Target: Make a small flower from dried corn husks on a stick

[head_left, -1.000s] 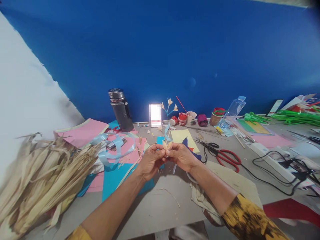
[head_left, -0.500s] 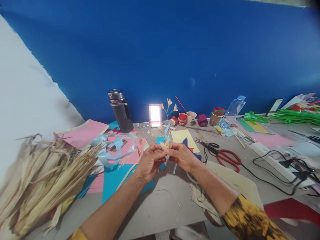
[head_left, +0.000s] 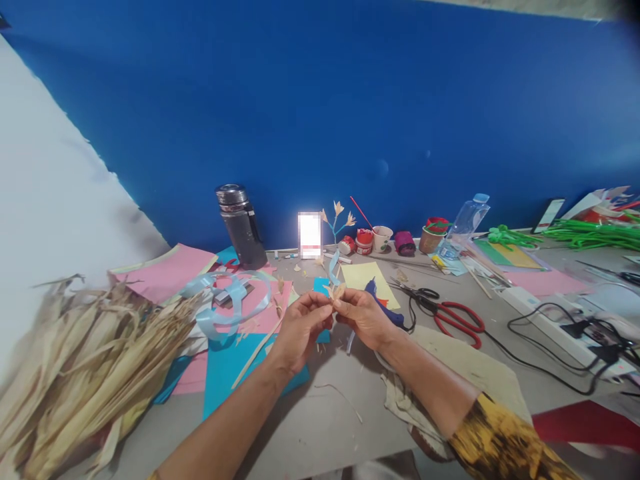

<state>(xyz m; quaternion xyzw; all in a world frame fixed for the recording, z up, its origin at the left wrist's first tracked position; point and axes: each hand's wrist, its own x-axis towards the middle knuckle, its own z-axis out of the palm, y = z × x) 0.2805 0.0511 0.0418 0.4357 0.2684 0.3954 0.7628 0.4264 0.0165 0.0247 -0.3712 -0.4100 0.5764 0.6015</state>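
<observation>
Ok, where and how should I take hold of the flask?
Grip the flask around its dark body, below the shiny lid, coming from the right and slightly in front. It stands on its base, its body is round and straight-sided, and a handle-like strip runs down that side. The wall is behind, and the ribbon lies loosely looped in front.

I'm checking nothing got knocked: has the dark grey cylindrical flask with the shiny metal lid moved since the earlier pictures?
No: the dark grey flask stays put relative to the flat blue wall; only the whole view has shifted slightly.
</observation>
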